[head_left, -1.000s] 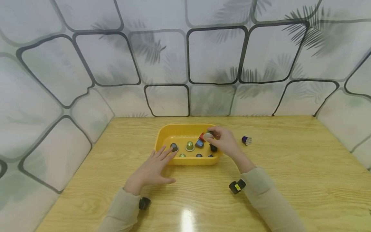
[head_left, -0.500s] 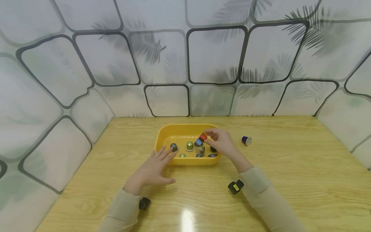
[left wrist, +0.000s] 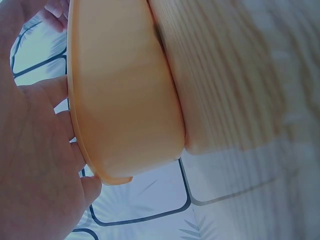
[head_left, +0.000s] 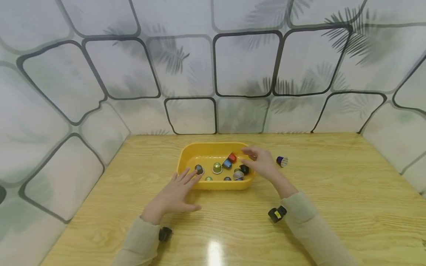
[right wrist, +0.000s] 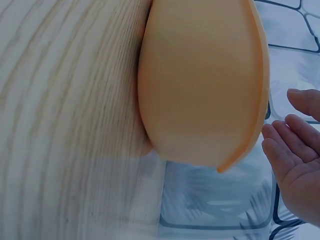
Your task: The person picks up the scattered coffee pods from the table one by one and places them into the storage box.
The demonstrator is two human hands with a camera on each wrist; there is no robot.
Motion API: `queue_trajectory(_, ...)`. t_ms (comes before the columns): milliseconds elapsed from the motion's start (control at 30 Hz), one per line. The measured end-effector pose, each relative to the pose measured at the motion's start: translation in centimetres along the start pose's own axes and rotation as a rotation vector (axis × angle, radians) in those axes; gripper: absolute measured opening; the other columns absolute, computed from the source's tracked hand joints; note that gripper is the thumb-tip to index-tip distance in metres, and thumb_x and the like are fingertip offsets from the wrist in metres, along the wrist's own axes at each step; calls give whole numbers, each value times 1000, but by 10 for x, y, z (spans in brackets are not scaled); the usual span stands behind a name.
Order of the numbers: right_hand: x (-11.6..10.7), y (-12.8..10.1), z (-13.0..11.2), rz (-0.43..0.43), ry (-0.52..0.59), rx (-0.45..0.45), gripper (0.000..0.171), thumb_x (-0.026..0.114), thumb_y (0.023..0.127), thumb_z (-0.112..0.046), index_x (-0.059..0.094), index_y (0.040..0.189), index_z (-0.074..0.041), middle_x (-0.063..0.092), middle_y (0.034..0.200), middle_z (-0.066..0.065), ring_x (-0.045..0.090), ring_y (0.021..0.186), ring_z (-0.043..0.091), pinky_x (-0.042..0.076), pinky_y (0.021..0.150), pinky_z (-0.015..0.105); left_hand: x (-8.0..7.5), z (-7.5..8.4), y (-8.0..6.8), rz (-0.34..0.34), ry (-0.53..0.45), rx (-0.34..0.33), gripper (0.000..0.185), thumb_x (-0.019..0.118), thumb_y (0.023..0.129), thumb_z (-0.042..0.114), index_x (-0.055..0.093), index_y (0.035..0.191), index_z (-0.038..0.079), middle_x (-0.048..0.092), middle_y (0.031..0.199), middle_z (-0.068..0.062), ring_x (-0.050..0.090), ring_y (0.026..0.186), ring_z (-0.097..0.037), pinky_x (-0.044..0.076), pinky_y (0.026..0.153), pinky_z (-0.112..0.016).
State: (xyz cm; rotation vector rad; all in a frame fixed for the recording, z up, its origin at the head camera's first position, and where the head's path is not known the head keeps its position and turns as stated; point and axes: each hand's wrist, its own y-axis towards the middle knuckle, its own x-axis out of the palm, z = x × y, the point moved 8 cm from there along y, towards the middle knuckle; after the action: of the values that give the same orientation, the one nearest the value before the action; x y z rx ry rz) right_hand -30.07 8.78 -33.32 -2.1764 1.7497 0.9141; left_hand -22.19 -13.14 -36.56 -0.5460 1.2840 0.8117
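Yellow tray (head_left: 189, 153) between both hands, fingers (head_left: 247, 150) apart, holding nothing.

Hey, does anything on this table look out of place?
Yes: one purple capsule lies on its side on the table, right of the yellow tray that holds the other capsules, beyond the empty right hand.

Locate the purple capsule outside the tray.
Head view: the purple capsule lies on its side on the wooden table, right of the yellow tray, just beyond the right hand.
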Motion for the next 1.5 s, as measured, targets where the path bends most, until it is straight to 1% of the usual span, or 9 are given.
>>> queue_trajectory(133, -7, -2, 7, 11, -24, 11, 39, 62, 82, -8, 53, 117, 5, 55, 115, 20, 50, 107, 32, 41, 89, 36, 0, 0, 0, 3, -4, 2, 87, 61, 74, 51, 24, 140, 8, 20, 143, -15, 9, 131, -36, 10, 98, -60)
queue_trajectory(367, -24, -6, 14, 51, -54, -1, 37, 62, 81, -4, 53, 115, 8, 55, 113, 24, 51, 105, 34, 42, 88, 37, 1, 0, 0, 3, 0, 10, 87, 61, 74, 52, 24, 140, 8, 21, 143, -16, 10, 130, -37, 11, 98, -60)
queue_trajectory(533, -37, -8, 21, 62, -53, 15, 38, 61, 82, -6, 52, 116, 8, 54, 114, 25, 50, 106, 36, 41, 89, 38, 1, -1, 0, 3, 0, 5, 88, 61, 74, 52, 24, 140, 9, 20, 143, -15, 9, 131, -36, 10, 98, -60)
queue_trajectory(933, -62, -17, 38, 81, -120, 55, 40, 61, 83, -10, 50, 119, 6, 52, 115, 25, 51, 104, 36, 42, 87, 40, 0, 0, 0, 4, -8, 0, 87, 62, 74, 51, 25, 140, 7, 21, 143, -16, 9, 131, -36, 9, 98, -59)
queue_trajectory(1200, -68, -19, 44, 69, -113, 105, 42, 60, 85, -13, 49, 121, 5, 50, 119, 24, 49, 107, 36, 41, 89, 40, 0, 0, 0, 4, -10, 1, 87, 62, 74, 51, 25, 140, 8, 20, 143, -15, 9, 131, -36, 9, 99, -59)
queue_trajectory(1500, -73, -18, 47, 67, -154, 121, 43, 58, 85, -12, 47, 122, 6, 49, 119, 26, 47, 108, 38, 40, 89, 42, 0, 0, 1, -2, -10, 1, 88, 61, 74, 52, 24, 141, 9, 20, 144, -15, 8, 131, -35, 9, 99, -59)
